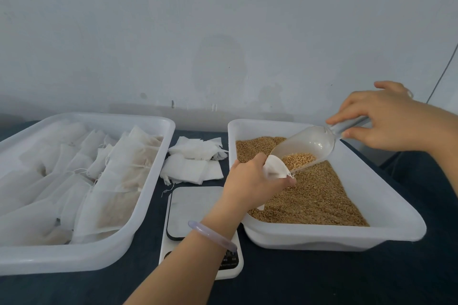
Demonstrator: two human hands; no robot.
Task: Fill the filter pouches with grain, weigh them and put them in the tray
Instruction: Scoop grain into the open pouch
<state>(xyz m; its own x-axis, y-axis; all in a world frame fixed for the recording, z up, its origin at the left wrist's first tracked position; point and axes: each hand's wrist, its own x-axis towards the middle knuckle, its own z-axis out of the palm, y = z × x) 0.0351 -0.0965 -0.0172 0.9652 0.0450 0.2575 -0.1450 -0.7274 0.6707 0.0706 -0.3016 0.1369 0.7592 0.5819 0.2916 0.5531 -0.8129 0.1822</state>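
My left hand [250, 181] grips a white filter pouch [275, 167] with its mouth held open, above the grain [317, 195] in the right white tray [386, 208]. My right hand [386, 121] holds the handle of a clear plastic scoop [309, 146]. The scoop is tilted down with grain lying at its lip, which touches the pouch mouth. A white kitchen scale [193, 208] with a grey platform stands between the two trays, partly hidden by my left forearm. The left white tray [148, 195] holds several filled pouches.
A pile of empty white pouches [195, 161] lies on the dark tabletop behind the scale. A pale wall rises right behind the trays. A thin cable [443, 74] runs down the wall at far right.
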